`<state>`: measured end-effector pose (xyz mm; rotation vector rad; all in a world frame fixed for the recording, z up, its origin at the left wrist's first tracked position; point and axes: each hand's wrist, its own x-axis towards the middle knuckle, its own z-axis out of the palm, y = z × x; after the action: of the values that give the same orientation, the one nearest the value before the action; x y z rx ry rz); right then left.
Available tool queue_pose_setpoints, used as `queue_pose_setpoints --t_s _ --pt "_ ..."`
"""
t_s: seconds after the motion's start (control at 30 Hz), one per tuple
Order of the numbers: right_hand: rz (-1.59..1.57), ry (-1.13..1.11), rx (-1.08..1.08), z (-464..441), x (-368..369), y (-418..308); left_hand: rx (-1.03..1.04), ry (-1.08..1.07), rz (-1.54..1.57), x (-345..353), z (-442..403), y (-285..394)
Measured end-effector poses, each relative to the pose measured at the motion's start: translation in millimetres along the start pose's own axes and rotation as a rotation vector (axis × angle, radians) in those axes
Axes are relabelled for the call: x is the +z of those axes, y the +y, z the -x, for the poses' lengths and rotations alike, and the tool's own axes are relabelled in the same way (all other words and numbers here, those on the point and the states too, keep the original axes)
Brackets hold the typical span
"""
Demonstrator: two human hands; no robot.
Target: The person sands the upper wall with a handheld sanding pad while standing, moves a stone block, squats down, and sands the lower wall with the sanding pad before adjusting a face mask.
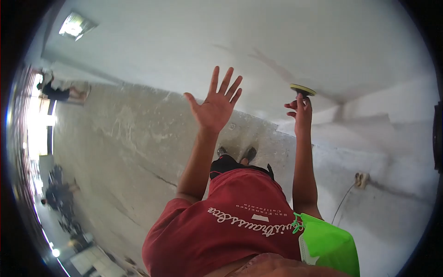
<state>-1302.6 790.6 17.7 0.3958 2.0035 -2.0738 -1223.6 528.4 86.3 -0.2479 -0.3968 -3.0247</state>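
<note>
My left hand (216,108) is raised in front of the pale wall, fingers spread and palm towards me, with nothing in it. To its right, my right hand (301,111) is closed on the black back of a round sanding pad (302,89) with a yellow edge. The pad is tilted, its flat face turned away towards the pale wall (286,41). I cannot tell whether it touches the wall. Grey smudges mark the surface near the pad.
Bare, stained concrete floor (124,134) stretches left of my feet (247,154). A small fitting (362,180) with a thin cord is at the right. Bright green fabric (330,247) hangs by my chest. One person (60,93) is at far left; another (57,196) is lower down.
</note>
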Motion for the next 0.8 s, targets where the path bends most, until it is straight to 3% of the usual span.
queue_pose_setpoints --t_s 0.07,0.13,0.2,0.27,0.3,0.33,0.4,0.43,0.53,0.6,0.67,0.73,0.8 --pt "-0.254 -0.121 -0.325 33.8 45.3 -35.2 0.103 0.064 0.029 -7.5 1.3 2.9" --pt "-0.413 -0.270 -0.380 60.9 80.2 -28.3 0.201 0.123 0.113 -43.2 8.1 -16.0" --pt "-0.440 -0.497 -0.403 74.8 100.7 -0.2 0.199 0.168 0.279 -53.4 16.4 -45.3" --pt "-0.375 -0.566 -0.510 102.3 138.7 0.3 0.190 0.188 0.482 -66.0 23.1 -77.8" --pt "-0.155 -0.520 -0.513 93.5 142.1 14.7 0.198 0.270 0.540 -68.8 24.2 -74.7" --pt "-0.148 -0.580 -0.520 87.8 158.1 22.5 0.183 0.344 0.615 -70.9 23.8 -69.9" --pt "-0.201 -0.584 -0.530 74.7 181.0 31.1 0.394 0.249 0.226 -72.6 25.2 -50.1" --pt "-0.181 -0.569 -0.505 63.3 198.0 34.1 0.387 0.194 0.085 -84.4 28.9 -43.0" --pt "-0.216 -0.464 -0.433 104.2 203.3 36.7 0.459 0.264 0.018 -73.2 72.7 -38.8" --pt "-0.181 -0.586 -0.445 161.4 212.3 43.6 0.530 0.226 0.068 -62.7 109.9 -8.8" --pt "-0.109 -0.736 -0.591 224.6 222.2 41.8 0.553 0.165 0.162 -69.9 135.7 15.2" --pt "0.013 -0.707 -0.629 225.3 237.9 67.6 0.602 0.206 0.242 -84.5 151.4 26.8" --pt "-0.048 -0.719 -0.481 226.5 250.3 76.8 0.719 0.292 -0.023 -64.4 182.3 32.8"
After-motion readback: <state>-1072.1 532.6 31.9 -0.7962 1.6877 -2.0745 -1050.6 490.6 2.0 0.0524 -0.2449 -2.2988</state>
